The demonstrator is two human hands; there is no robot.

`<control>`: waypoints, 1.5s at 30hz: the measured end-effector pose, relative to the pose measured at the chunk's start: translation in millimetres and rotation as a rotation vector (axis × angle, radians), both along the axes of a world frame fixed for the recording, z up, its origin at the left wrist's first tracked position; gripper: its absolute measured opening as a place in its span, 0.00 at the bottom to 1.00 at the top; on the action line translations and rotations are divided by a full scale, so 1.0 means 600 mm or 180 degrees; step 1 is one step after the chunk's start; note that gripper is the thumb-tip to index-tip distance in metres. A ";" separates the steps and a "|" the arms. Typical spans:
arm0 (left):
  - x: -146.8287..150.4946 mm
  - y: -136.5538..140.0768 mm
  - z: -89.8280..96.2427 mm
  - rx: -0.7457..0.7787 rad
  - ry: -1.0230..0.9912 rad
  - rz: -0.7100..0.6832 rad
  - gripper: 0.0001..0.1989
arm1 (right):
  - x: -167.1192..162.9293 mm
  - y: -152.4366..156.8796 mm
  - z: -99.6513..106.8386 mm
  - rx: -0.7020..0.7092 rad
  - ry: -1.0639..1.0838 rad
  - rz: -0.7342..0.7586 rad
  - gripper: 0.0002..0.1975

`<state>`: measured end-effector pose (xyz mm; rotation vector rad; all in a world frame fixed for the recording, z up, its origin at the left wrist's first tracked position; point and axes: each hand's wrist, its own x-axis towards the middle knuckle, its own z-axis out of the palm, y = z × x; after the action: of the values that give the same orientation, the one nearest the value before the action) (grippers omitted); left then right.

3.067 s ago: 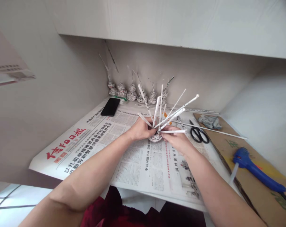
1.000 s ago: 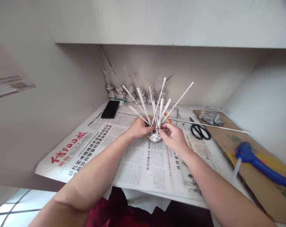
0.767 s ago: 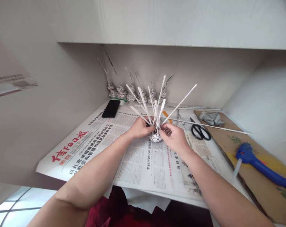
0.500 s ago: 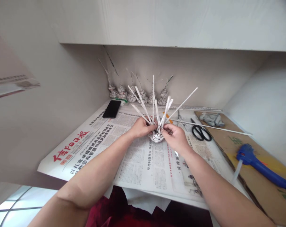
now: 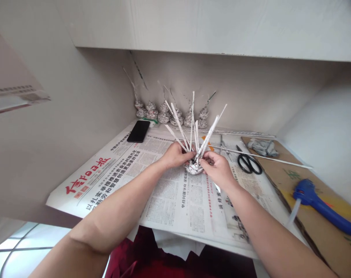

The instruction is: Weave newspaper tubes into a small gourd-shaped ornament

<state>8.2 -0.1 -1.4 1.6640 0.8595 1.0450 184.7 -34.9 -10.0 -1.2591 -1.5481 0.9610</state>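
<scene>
Pinching a small woven paper base [image 5: 193, 169] between both hands, low over the newspaper [image 5: 175, 208], roughly mid-view. Left hand [image 5: 177, 155]: fingers closed on the base's left side, thumb across its top edge. Right hand [image 5: 218, 168]: thumb and fingers gripping at the right rim; exact strand hidden. One white strip end [image 5: 217, 188] pokes out below the right hand. Paper rods [image 5: 208, 135] fan up from the base, leaning various ways.

Handling, best guess: very light, dry, not slippery. Base probably firm but squashable; rods stiffish lengthwise, likely to crease if bent sharply. Best hold: low on the woven wall, or rods close to the root, not by the tips.

Containers: no box, tray or pot seen. Base is the nearest thing, cup-like; inside blocked by fingers and rods, contents can't be told. Gourd-shaped woven pieces [image 5: 164, 115] line the back wall, insides not visible either.

Around: phone [image 5: 138, 131] far left, black scissors [image 5: 249, 164] right of the right hand, blue glue gun [image 5: 326, 206] on cardboard [image 5: 280, 170].
</scene>
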 end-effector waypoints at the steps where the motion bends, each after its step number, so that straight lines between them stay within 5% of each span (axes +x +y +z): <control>1: 0.000 -0.001 0.001 -0.0002 -0.0010 -0.0002 0.10 | 0.000 0.001 -0.001 -0.0022 0.0031 0.0009 0.07; 10: 0.000 0.001 0.003 -0.0206 -0.0086 -0.0154 0.14 | -0.001 0.002 -0.001 -0.0187 0.0075 -0.0008 0.09; 24: -0.010 0.004 0.006 0.0087 0.0023 -0.0493 0.12 | 0.004 0.006 -0.010 0.0385 -0.0186 -0.0127 0.06; 34: -0.032 0.004 0.021 -0.0176 0.0013 -0.1255 0.17 | 0.015 0.010 0.003 0.0496 -0.0369 0.0022 0.10; 45: -0.021 0.002 0.015 -0.0232 0.0161 -0.1114 0.16 | 0.020 0.021 -0.007 0.0209 0.0067 0.0311 0.14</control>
<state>-4.3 1.2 7.3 1.7085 0.6014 0.7256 196.4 -22.4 -14.1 -1.1330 -1.6240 0.9743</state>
